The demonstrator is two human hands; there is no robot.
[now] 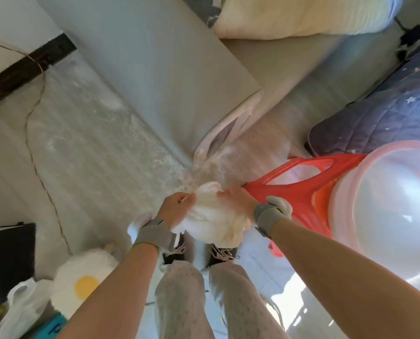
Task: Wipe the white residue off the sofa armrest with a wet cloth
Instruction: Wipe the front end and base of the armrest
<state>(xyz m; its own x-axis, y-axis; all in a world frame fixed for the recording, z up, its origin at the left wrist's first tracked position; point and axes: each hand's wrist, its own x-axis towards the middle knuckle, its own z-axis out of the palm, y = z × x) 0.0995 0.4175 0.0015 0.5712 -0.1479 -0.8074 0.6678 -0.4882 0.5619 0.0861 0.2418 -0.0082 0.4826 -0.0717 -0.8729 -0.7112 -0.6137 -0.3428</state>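
Seen from above, looking down a person's own body: two legs in pale, speckled trousers point(179, 297) end in dark shoes point(222, 254) with light laces, standing on a pale floor point(257, 267).

Two bare forearms reach forward, each with a grey band at the wrist. Between them is a bunched white cloth point(216, 221), soft and crumpled, with faint orange tinges. The left hand point(177, 210) grips the cloth's left side, its fingers curled into the fabric. The right hand point(237, 200) holds the right side, fingers folded over the top of the bundle. Both grips are closed on the cloth, which is held in the air just in front of the shoes.

Just beyond the cloth lies the near end of the sofa armrest point(155, 77), a broad, smooth grey-beige slab running away toward the top. White residue point(204, 172), powdery and speckled, dusts its near corner and front face, right by the cloth. More white powder point(81, 123) streaks the surface left of the armrest.

To the right, a red plastic bag point(301, 192) sits against a translucent pink basin point(387, 211). At lower left is a fluffy fried-egg-shaped cushion point(81, 282). Farther right lies a dark quilted blanket point(387, 111) with stars, and at the top a cream pillow point(301, 15).
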